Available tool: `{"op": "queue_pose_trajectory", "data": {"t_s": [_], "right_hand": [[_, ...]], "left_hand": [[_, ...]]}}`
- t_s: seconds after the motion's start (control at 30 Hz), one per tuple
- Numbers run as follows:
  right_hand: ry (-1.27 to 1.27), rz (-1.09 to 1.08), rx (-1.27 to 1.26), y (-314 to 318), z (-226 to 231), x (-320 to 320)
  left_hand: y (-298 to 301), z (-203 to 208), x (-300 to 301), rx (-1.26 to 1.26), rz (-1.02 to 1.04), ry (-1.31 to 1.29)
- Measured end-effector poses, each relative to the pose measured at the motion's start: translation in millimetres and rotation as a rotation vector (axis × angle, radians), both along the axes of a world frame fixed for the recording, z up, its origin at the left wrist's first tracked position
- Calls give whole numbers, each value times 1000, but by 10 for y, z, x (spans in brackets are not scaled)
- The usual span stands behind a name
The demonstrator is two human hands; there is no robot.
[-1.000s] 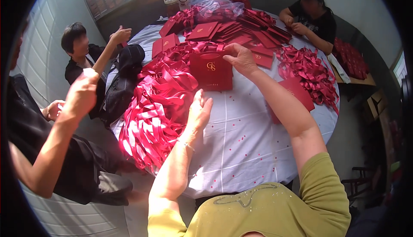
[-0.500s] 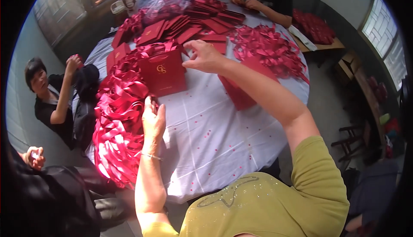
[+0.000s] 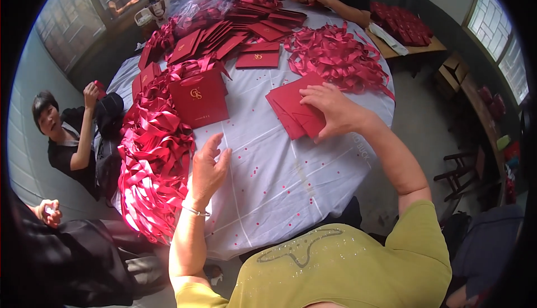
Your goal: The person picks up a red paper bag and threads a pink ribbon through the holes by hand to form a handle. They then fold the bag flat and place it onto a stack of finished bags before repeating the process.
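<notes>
My right hand [image 3: 331,106] rests on the right edge of a small stack of flat red paper bags [image 3: 292,102], its fingers spread over the top one and the thumb near the lower corner. Whether the thumb goes under the bags cannot be seen. My left hand [image 3: 210,167] is open and holds nothing, thumb and fingers apart above the cloth. Just beyond it stands a red gift bag [image 3: 197,98] with a gold emblem and a ribbon on top. Beside it, a long heap of glossy red ribbons [image 3: 154,165] covers the table's left edge.
More flat red bags [image 3: 221,36] and a clear plastic bag [image 3: 196,6] lie at the far side. A second ribbon heap [image 3: 338,56] lies far right. Tiny red dots scatter over the white tablecloth [image 3: 263,196]. Co-workers sit at the left and the far side.
My right hand has moved right and nearer, from the standing gift bag to the flat stack. My left hand has shifted slightly right and away from the ribbons.
</notes>
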State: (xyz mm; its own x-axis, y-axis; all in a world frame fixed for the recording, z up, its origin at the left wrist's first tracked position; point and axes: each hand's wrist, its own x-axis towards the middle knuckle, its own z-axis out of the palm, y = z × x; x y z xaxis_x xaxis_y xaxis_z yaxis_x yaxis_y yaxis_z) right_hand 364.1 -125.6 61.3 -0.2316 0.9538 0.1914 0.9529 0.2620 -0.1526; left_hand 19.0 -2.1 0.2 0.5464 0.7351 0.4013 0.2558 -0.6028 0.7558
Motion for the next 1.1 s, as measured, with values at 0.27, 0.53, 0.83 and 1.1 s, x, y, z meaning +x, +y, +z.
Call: {"op": "queue_pose_trajectory", "data": {"t_s": [0.27, 0.53, 0.83, 1.1], "right_hand": [[86, 261, 212, -380, 491, -519], [-171, 574, 376, -455, 332, -1028], [-277, 375, 502, -462, -89, -1319], [-203, 372, 341, -450, -197, -1586]], "left_hand": [[-376, 743, 92, 292, -88, 45], [-587, 1260, 294, 597, 2, 99], [-759, 877, 309, 426, 120, 323], [-763, 617, 387, 418, 213, 341]]}}
